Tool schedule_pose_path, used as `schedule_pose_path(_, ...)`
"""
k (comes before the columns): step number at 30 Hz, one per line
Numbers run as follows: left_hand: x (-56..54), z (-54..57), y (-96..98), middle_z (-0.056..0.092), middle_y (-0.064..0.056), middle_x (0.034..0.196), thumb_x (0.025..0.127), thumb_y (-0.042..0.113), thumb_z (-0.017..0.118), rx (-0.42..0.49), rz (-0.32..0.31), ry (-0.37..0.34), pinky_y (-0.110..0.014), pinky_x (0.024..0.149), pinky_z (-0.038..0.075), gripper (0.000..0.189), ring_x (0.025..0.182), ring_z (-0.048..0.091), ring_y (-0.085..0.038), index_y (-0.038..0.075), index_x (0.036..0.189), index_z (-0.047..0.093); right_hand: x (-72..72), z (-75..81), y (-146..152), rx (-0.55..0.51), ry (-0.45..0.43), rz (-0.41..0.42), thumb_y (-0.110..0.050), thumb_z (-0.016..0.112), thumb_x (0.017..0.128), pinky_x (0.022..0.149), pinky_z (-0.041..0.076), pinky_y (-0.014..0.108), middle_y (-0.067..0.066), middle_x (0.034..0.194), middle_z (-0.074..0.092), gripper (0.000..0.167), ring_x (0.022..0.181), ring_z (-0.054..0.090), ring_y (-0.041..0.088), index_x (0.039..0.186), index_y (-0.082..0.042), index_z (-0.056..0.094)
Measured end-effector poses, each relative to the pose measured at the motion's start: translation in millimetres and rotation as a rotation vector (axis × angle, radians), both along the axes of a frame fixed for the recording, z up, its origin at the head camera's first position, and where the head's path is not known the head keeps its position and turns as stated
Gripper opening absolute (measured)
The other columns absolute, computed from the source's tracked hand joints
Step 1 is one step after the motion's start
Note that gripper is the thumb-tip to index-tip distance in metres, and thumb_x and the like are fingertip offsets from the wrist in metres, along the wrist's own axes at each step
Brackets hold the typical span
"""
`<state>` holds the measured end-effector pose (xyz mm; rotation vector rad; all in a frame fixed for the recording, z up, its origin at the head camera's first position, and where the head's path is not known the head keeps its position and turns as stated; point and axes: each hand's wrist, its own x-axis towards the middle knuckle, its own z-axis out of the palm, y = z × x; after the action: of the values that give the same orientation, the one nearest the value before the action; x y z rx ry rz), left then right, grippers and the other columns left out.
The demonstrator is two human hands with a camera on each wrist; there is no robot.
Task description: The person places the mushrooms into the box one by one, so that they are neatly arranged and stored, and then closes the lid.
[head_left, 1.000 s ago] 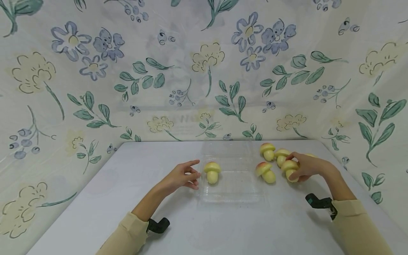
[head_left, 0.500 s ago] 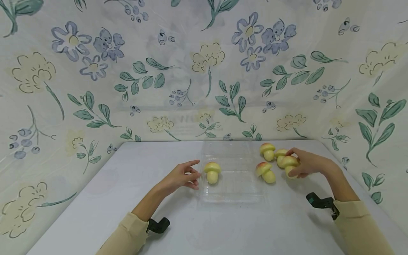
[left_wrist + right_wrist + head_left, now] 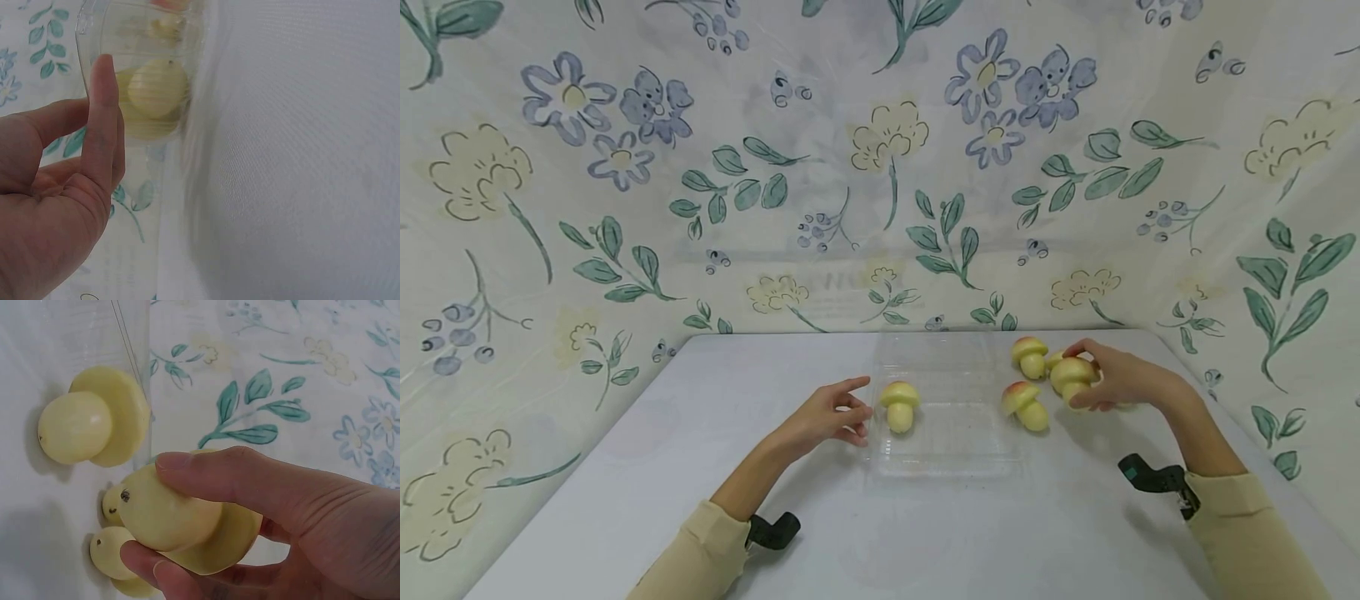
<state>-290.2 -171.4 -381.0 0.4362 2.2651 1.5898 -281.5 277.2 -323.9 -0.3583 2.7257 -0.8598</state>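
Note:
My right hand (image 3: 1116,379) pinches a yellow toy mushroom (image 3: 1072,377) between thumb and fingers, with its stem toward the camera in the right wrist view (image 3: 169,512). My left hand (image 3: 826,417) is at the left side of a clear plastic box (image 3: 951,462), its fingers fairly straight against or close to the wall. Inside that box, at the left, stands one mushroom (image 3: 899,407), seen through the wall in the left wrist view (image 3: 156,90). A mushroom with a reddish cap (image 3: 1026,407) leans just right of the box.
Another mushroom (image 3: 1030,357) lies behind the leaning one, and one more is partly hidden behind the held mushroom. A bit of yellow shows beneath the right hand. Floral cloth (image 3: 820,192) hangs at the back of the white table (image 3: 925,542).
My right hand has drawn the gripped mushroom up off the table, slightly back and to the left, over the mushroom behind it. The left hand and the box have stayed put.

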Motion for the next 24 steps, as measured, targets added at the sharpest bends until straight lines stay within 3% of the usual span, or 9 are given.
schedule_pose_path(24, -0.1, 0.5, 0.4, 0.059, -0.016, 0.106, 0.095, 0.011, 0.064, 0.002, 0.004, -0.008, -0.033, 0.073, 0.063, 0.071, 0.075, 0.066, -0.015, 0.006, 0.155, 0.026, -2.0, -0.7, -24, -0.169, 0.009, 0.026, -0.026, 0.078, 0.084, 0.072, 0.059, 0.033, 0.022, 0.121, 0.053, 0.079, 0.084, 0.066, 0.019, 0.143, -0.004, 0.031)
